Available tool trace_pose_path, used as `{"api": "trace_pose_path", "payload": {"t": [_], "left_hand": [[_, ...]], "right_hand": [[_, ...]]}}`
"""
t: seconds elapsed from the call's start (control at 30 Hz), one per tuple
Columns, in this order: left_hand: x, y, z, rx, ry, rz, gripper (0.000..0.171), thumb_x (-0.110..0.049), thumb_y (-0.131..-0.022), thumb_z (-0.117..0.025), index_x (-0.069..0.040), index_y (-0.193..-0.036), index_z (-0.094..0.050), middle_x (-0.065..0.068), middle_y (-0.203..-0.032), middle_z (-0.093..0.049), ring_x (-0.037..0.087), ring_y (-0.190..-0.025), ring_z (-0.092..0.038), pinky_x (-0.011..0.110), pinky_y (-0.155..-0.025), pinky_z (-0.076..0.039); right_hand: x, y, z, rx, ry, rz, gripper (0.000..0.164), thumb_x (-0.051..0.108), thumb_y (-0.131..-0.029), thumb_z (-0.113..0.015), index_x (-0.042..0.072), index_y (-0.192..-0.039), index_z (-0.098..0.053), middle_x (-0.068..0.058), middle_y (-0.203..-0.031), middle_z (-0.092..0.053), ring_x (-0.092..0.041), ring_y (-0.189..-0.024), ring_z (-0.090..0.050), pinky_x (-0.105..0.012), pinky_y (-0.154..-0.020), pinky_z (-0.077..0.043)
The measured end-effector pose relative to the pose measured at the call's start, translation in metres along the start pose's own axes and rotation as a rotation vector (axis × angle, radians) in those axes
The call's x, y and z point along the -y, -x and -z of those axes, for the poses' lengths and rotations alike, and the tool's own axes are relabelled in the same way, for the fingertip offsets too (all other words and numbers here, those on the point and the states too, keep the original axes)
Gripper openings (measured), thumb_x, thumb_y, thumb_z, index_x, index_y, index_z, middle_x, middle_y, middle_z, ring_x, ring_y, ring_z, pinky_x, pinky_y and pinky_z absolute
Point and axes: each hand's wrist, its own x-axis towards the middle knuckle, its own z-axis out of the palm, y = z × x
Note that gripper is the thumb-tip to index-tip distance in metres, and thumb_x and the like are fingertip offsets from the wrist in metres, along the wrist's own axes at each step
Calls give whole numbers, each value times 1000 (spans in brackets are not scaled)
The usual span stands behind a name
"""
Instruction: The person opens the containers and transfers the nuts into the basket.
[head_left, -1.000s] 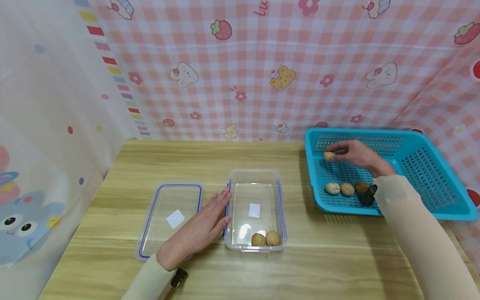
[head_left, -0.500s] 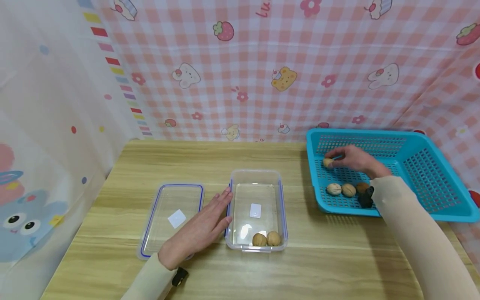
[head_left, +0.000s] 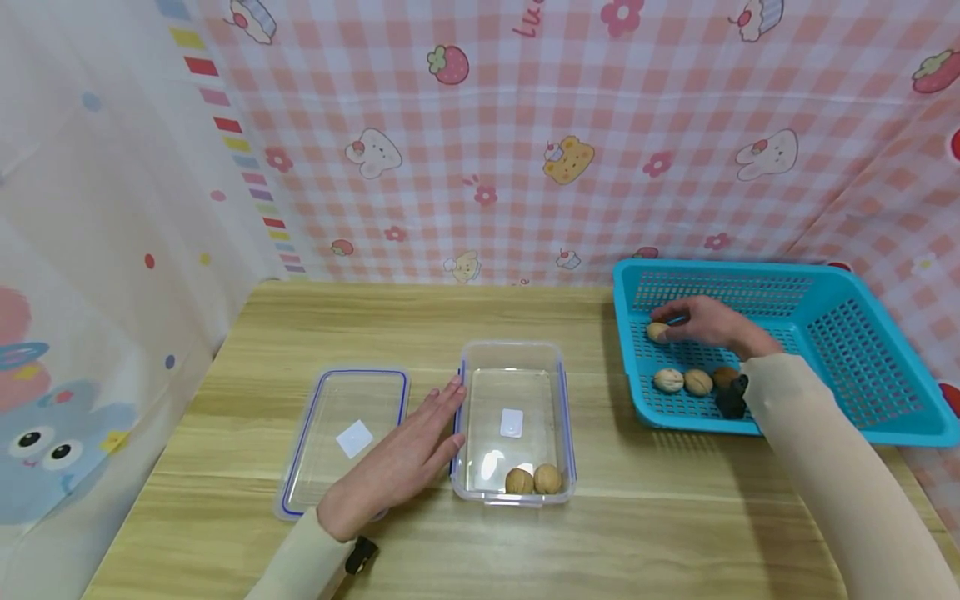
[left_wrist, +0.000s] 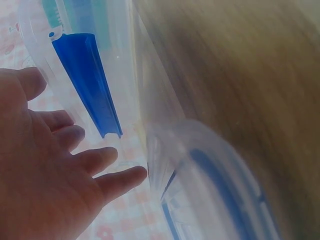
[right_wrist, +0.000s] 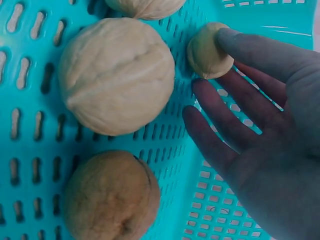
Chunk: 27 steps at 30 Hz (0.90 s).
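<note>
My right hand (head_left: pixel 705 322) reaches into the blue plastic basket (head_left: pixel 626 350) and pinches a walnut (right_wrist: pixel 210 52) between thumb and fingers, near the basket's left side. Below it lie three more walnuts in a row, one of them a light walnut (head_left: pixel 668 381) and one a darker walnut (right_wrist: pixel 112 195) partly behind the wrist camera. My left hand (head_left: pixel 397 458) has its fingers extended, fingertips at the left side of a clear plastic container (head_left: pixel 510 379) with blue clips. Two walnuts (head_left: pixel 533 480) sit together at the container's near end.
A clear lid (head_left: pixel 318 450) with a blue seal lies on the wooden table (head_left: pixel 600 550), left of the container and partly under my left forearm. A pink checked cloth (head_left: pixel 480 125) hangs behind the table, and a white printed curtain (head_left: pixel 90 208) at the left.
My right hand has lowered slightly with the pinched walnut, nearer the basket floor and the row. The left hand and the container stay in place.
</note>
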Motion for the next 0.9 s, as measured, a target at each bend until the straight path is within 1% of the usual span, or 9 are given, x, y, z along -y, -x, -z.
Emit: {"api": "trace_pose_path", "payload": {"t": [0.13,0.4,0.5,0.67,0.73,0.9], "left_hand": [[0,0,0,1,3,7,64,-38,-112,-42,-8,-165,-20,5,-172,-12,38,-155,-21,54,-124,-22],[-1,0,0,13,9,38,65,-40,-112,-42,-11,-166,-20,2,-172,-11,38,-155,-20,57,-124,-22],[-1,0,0,15,10,45,65,-40,-112,-43,-12,-166,-20,1,-172,-11,38,-155,-20,60,-123,-23],[-1,1,-1,3,9,40,65,-39,-112,-44,-10,-166,-22,3,-172,-13,40,-155,-22,63,-121,-25],[-1,1,-1,1,9,39,65,-39,-112,-44,-10,-166,-23,4,-172,-13,40,-155,-22,63,-121,-24],[-1,0,-1,9,11,45,65,-39,-112,-43,-10,-166,-22,2,-172,-10,39,-155,-21,62,-122,-23]], "right_hand": [[2,2,1,16,-1,-2,52,18,-101,-69,-7,-144,-54,-31,-143,-55,-51,-131,-51,-65,-106,-43],[10,6,4,51,46,-14,59,26,-101,-70,-5,-147,-51,-33,-146,-52,-52,-131,-51,-66,-106,-43],[14,9,8,64,58,-9,62,27,-100,-71,-5,-148,-50,-33,-149,-48,-53,-134,-47,-68,-108,-41],[22,15,16,59,72,3,68,30,-99,-72,-3,-151,-47,-32,-155,-42,-54,-141,-38,-69,-111,-37],[25,18,20,51,77,10,69,33,-99,-72,-2,-152,-46,-32,-156,-40,-54,-142,-37,-69,-111,-37],[35,28,29,41,70,42,67,34,-103,-65,-2,-155,-42,-33,-156,-39,-55,-141,-37,-69,-108,-39]]}}
